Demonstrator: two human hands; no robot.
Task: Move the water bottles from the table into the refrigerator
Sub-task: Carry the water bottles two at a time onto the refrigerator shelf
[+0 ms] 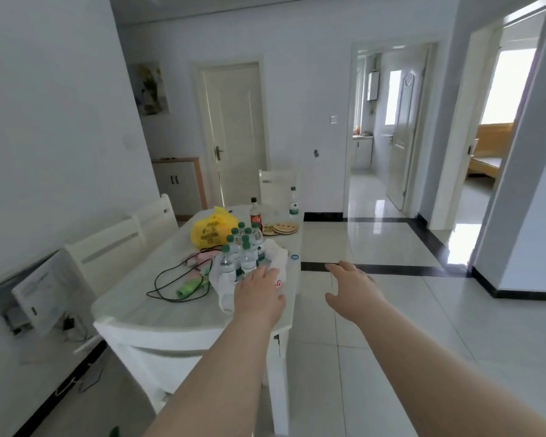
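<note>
Several clear water bottles (241, 249) with green caps stand upright in a cluster on a white plastic bag (278, 255), near the right edge of the white table (171, 307). One more green-capped bottle (293, 201) stands alone at the table's far end. My left hand (259, 293) is stretched out, fingers apart, just in front of the nearest bottles and holds nothing. To the right of the table, over the floor, my right hand (352, 288) is open and empty. No refrigerator is in view.
A yellow bag (212, 230), a dark sauce bottle (255, 216), round coasters (286, 228), a black cable (177, 279) and a green handle lie on the table. White chairs (130, 241) line its left side, one at the far end. Tiled floor and open doorways lie to the right.
</note>
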